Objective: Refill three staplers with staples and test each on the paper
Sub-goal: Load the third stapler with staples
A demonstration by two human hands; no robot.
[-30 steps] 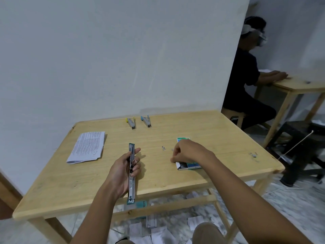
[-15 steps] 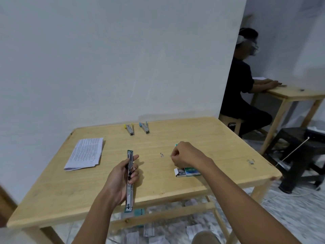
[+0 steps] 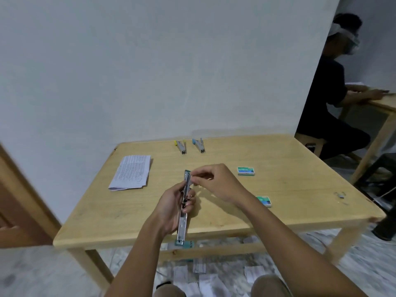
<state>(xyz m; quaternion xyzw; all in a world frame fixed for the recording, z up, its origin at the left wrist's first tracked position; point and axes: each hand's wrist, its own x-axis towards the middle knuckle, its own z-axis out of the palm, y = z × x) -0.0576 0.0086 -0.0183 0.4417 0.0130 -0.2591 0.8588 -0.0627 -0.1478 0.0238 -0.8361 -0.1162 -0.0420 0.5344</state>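
Left hand [image 3: 172, 203]: fingers curled round the middle of the teal stapler [image 3: 182, 224], gripping it from the left side. The stapler is swung open into one long flat strip, metal rail up. It lies lengthwise from the near edge of the desk [image 3: 289, 189] towards the middle, and its near end overhangs that edge.

Right hand [image 3: 216, 181]: fingers curled, thumb and forefinger pinched together at the far end of the stapler's rail. Whether a strip of staples sits in the pinch I cannot tell — that spot is blurred.

Two green staple boxes lie on the right half of the desk. One staple box [image 3: 246, 171] is just beyond the right hand. The second staple box [image 3: 265, 200] lies nearer the near edge, partly hidden behind the right forearm.

Paper stack [image 3: 131, 172]: printed sheets, lying flat towards the left edge and well apart from both hands.

At the far edge, side by side but not touching, lie a yellow-handled stapler [image 3: 181, 146] and, to its right, a blue-handled stapler [image 3: 199, 145].

Loose staples [image 3: 341, 195] lie close to the right edge.

Beyond the desk — pale wall behind, paper scraps [image 3: 199, 265] on the floor beneath, a wooden door [image 3: 15, 200] at left. A second person [image 3: 327, 99] in dark clothes sits at another table [image 3: 383, 103] at far right.
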